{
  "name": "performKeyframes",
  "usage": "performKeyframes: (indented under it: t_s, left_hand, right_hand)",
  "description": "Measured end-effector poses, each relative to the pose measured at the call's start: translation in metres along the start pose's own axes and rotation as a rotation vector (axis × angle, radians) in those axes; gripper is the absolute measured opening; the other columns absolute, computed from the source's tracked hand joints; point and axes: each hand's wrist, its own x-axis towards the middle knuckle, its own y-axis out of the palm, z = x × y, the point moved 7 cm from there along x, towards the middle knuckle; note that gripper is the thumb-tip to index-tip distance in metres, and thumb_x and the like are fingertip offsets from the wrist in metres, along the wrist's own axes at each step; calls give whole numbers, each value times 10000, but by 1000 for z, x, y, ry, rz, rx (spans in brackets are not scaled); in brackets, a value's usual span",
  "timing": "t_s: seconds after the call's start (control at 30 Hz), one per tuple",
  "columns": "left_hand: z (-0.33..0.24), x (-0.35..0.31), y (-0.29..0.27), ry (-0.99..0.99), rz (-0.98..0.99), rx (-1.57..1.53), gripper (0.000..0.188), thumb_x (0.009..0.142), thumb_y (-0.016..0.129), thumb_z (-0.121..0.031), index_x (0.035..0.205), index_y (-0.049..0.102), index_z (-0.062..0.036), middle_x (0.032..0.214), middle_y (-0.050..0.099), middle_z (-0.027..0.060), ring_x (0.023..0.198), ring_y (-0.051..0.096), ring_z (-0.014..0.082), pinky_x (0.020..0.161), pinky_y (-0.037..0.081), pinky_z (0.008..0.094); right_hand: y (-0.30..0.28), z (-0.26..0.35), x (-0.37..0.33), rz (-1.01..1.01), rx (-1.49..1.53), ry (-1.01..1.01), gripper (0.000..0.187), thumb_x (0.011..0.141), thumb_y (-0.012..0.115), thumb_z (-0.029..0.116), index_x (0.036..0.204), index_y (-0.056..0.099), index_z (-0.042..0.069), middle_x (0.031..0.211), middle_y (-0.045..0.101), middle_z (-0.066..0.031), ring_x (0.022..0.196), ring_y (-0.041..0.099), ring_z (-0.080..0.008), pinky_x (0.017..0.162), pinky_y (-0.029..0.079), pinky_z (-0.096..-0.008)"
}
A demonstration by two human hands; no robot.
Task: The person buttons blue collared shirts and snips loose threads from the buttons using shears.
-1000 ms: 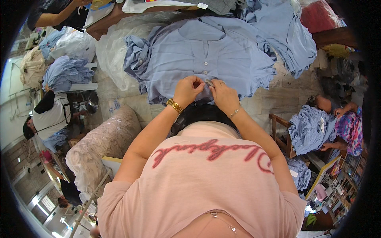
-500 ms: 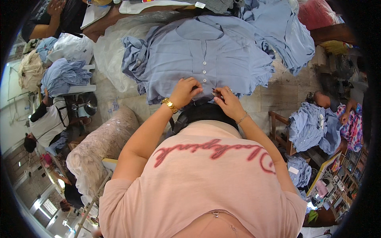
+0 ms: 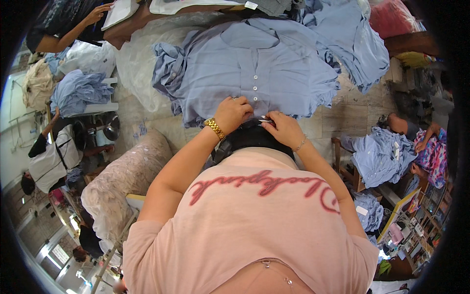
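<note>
A blue buttoned shirt (image 3: 215,73) lies spread in front of me, neckline away and lower edge close to my waist. My left hand (image 3: 234,113), below a gold watch, rests at that lower edge with its fingers curled in on the cloth. Beside it my right hand (image 3: 285,128) is closed around a small pointed metal tool (image 3: 266,120). The tool's tip points toward the left hand, and my fingers cover most of it, so its exact kind is hidden.
More blue garments (image 3: 347,44) hang at the far right, beside a red bundle (image 3: 391,17). Clear plastic (image 3: 139,63) lies left of the shirt. A large wrapped roll (image 3: 129,171) stands at my left. Other people work on both sides, near blue garment piles (image 3: 379,152).
My left hand has shifted slightly right, and my right hand has turned inward, bringing the metal tool into clearer view near the hem. The shirt has moved slightly right.
</note>
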Motion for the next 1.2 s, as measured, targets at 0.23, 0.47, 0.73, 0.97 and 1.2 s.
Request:
performKeyframes:
  t_s: [0.23, 0.47, 0.73, 0.97, 1.2]
  left_hand:
    - [13, -4, 1, -69, -30, -132, 66, 752, 567, -161, 784, 590, -107, 751, 598, 32, 697, 565, 206, 640, 411, 318]
    - [10, -7, -3, -43, -64, -129, 66, 754, 560, -148, 788, 588, -99, 762, 600, 33, 693, 565, 206, 637, 410, 321]
    - [3, -5, -6, -4, -87, -70, 61, 757, 565, -158, 787, 593, -113, 747, 593, 20, 676, 561, 192, 617, 409, 304]
    - [10, -9, -6, -107, -116, -137, 60, 753, 568, -129, 801, 589, -101, 773, 586, 35, 693, 555, 212, 642, 416, 309]
    - [50, -34, -85, -435, -732, 157, 133, 725, 569, -72, 857, 585, -62, 906, 542, 146, 811, 529, 282, 705, 425, 341]
  right_hand:
    - [-6, 10, 3, -119, 9, -2, 290, 817, 492, 341, 882, 510, 59, 820, 562, -113, 726, 569, -291, 596, 452, -397]
    - [-19, 29, 8, -98, -186, -10, 263, 810, 501, 323, 857, 511, 64, 811, 572, -107, 672, 582, -290, 556, 469, -393]
    - [-13, 32, 21, 32, -245, 25, 257, 807, 502, 306, 823, 528, 50, 758, 586, -138, 672, 596, -296, 567, 470, -400]
    - [-11, 34, 23, 142, -286, 12, 257, 800, 506, 320, 819, 545, 66, 759, 593, -118, 698, 595, -292, 591, 466, -398]
    - [-24, 39, 15, 72, -50, -103, 175, 775, 541, 246, 811, 540, 74, 788, 584, -103, 734, 574, -290, 615, 448, -394]
